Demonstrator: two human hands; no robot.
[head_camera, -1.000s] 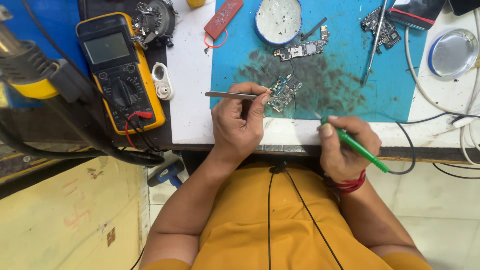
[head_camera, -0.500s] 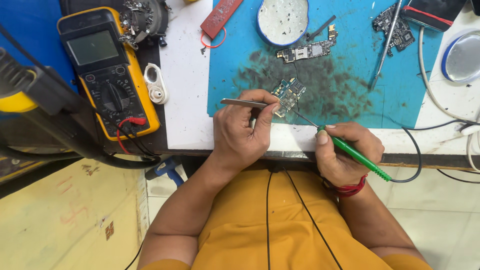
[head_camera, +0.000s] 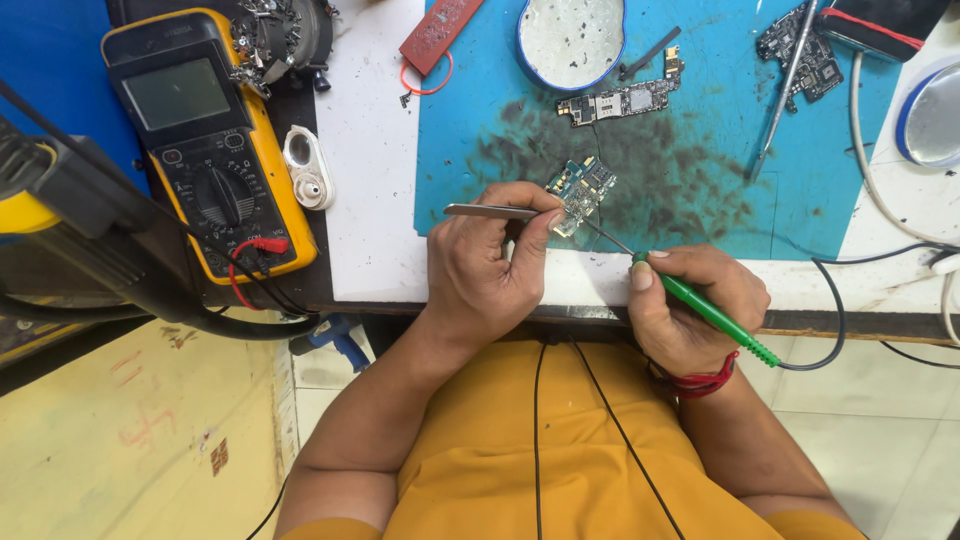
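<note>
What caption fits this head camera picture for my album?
Left hand holds tweezers at a small circuit board; right hand touches it with a green soldering iron.

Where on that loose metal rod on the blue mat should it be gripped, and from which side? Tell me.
Grip the metal rod around its middle, pinching across its thin shaft from above. It lies flat and slanted on the blue mat, its upper end over a circuit board, so the bare lower half is probably the freer part.

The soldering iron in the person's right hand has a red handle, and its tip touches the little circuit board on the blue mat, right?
Not quite. In the head view, the soldering iron in the right hand has a green handle, not red. Its tip does reach the little circuit board on the blue mat.
</note>
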